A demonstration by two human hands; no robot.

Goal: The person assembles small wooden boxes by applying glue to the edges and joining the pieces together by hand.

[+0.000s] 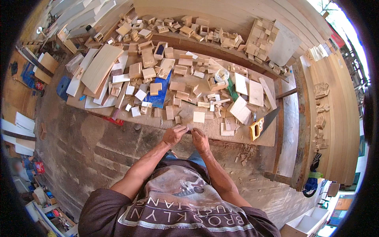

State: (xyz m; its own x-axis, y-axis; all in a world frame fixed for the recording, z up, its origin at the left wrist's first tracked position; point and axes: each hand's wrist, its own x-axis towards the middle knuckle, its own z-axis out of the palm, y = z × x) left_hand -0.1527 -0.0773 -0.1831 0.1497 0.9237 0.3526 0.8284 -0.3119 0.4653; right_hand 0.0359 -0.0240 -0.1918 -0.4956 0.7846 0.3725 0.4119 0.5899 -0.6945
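Observation:
My left hand (175, 136) and my right hand (200, 141) meet at the near edge of the workbench (245, 136), fingers pinched together. Something small and dark shows between the fingertips, too small to name. Just beyond them a pale square wood piece (199, 117) lies flat on the bench. Small wood blocks (169, 112) are scattered to its left. Off to the right, a handsaw (257, 128) with a yellow handle rests across the bench's corner, clear of both hands.
Many little wooden boxes (148, 58) and offcuts cover the bench around a blue sheet (161, 96). Wide boards (102, 71) are stacked at its left end. A clear round container (222, 75) stands farther back. Wood scraps (245, 153) lie on the floor at right.

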